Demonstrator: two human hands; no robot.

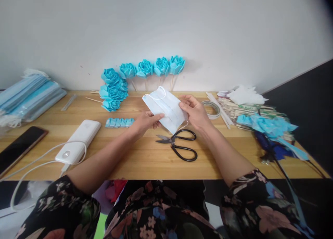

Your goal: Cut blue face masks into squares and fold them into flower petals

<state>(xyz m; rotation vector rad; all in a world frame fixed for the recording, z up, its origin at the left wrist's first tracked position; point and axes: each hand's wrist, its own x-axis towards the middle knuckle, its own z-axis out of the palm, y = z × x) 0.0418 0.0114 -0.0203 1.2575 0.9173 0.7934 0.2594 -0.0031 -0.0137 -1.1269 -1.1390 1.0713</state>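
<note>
A pale blue face mask (166, 109) is held tilted above the middle of the table, its white ear loop hanging over the upper edge. My left hand (149, 122) pinches its lower left side, thumb on top. At its right edge, my right hand (194, 110) grips it between thumb and fingers. Just below the mask lie black-handled scissors (171, 141), blades apart and pointing left. A strip of folded blue pieces (119, 122) rests to the left of my left hand. Close to my right hand is a roll of tape (212, 110).
Blue flowers on sticks (145, 69) lean along the wall, and more flowers (111, 90) lie nearby. Stacked masks (31, 96), a phone (20, 147) and a white power bank (78, 142) with a cable occupy the left. Blue scraps (273, 124) pile up at right.
</note>
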